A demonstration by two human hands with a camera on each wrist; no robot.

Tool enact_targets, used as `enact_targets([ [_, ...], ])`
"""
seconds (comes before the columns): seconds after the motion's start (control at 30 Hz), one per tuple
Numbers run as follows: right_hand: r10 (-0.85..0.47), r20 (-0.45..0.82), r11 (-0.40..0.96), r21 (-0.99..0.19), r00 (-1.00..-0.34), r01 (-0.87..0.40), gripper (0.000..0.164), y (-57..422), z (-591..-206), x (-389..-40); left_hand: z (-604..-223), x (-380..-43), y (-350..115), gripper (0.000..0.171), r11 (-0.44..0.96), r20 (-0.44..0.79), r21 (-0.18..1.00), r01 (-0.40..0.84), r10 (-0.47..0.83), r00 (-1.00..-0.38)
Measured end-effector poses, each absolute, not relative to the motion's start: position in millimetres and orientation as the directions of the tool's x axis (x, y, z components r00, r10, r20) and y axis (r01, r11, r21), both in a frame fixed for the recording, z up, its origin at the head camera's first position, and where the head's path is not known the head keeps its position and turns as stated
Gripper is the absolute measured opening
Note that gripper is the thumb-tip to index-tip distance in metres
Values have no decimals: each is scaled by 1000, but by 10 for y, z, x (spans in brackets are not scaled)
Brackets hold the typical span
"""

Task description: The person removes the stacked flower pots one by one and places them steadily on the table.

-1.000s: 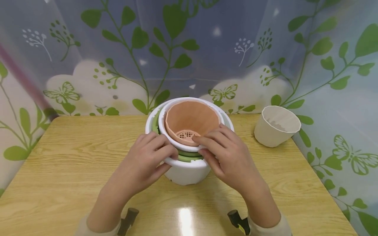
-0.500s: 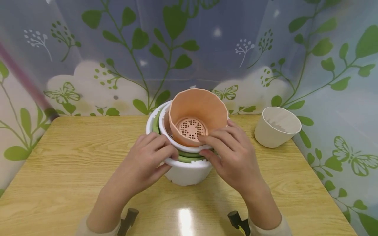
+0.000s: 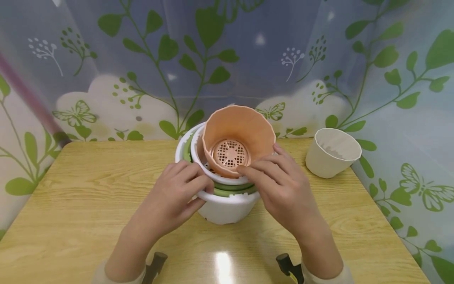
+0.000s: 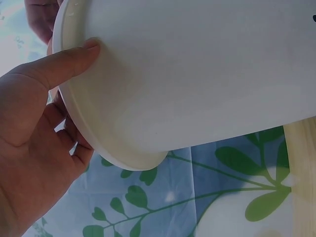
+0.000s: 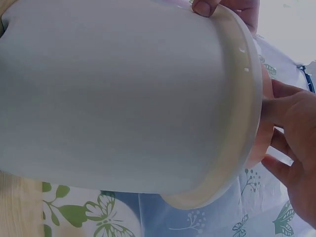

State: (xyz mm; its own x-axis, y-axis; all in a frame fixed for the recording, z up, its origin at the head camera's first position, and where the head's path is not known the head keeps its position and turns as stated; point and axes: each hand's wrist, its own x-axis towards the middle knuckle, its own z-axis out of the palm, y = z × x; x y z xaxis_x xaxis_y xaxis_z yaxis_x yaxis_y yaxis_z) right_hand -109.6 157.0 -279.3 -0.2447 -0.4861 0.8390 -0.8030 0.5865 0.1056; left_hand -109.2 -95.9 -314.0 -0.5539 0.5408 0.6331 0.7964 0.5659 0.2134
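Note:
In the head view, an orange plastic flowerpot [image 3: 244, 124] with a grid of drainage holes in its base is raised and tilted at the top of a nested stack. My right hand [image 3: 283, 181] pinches its near rim between thumb and fingers. Around it are an inner white pot [image 3: 193, 142], green pot rims [image 3: 230, 192] and a large outer white pot [image 3: 227, 211]. My left hand [image 3: 179, 191] grips the outer pot's near-left rim. In the left wrist view, its thumb presses the white pot's outer wall [image 4: 187, 84]. The right wrist view shows the orange flowerpot [image 5: 260, 140] sticking out past the white rim.
A cream pot [image 3: 328, 157] stands apart at the table's back right. The wooden table [image 3: 88, 197] ends at a leaf-printed curtain [image 3: 227, 59] behind and on the right. Dark camera mounts [image 3: 154, 266] sit at both wrists.
The orange flowerpot has risen out of the stack and shifted slightly right, tilting toward the head camera, with my right hand moving along. The left hand keeps its grip.

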Motion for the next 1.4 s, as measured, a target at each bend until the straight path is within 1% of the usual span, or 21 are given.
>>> enact_targets([
  [0.17,-466,862,585,132,-198,-800,19,1566,-2770,-1092,-3135,-1091,-954,20,558,635,215,802,544,-549],
  [0.4,-441,877,594,127,-190,-794,18,1568,-2794,-1099,-3129,-1092,-945,19,553,634,211,806,549,-544],
  [0.6,-389,904,583,93,-176,-807,19,1563,-2822,-1143,-3140,-1086,-951,19,550,632,218,806,549,-546],
  [0.83,-332,936,566,96,-120,-819,17,1564,-2840,-1193,-3148,-1083,-962,19,550,636,218,806,547,-545],
  [1.07,-310,945,568,96,-103,-817,17,1566,-2828,-1189,-3147,-1090,-968,19,549,637,214,808,548,-542],
  [1.4,-242,969,564,105,-43,-819,15,1565,-2814,-1206,-3150,-1102,-976,19,542,646,207,815,550,-529],
])
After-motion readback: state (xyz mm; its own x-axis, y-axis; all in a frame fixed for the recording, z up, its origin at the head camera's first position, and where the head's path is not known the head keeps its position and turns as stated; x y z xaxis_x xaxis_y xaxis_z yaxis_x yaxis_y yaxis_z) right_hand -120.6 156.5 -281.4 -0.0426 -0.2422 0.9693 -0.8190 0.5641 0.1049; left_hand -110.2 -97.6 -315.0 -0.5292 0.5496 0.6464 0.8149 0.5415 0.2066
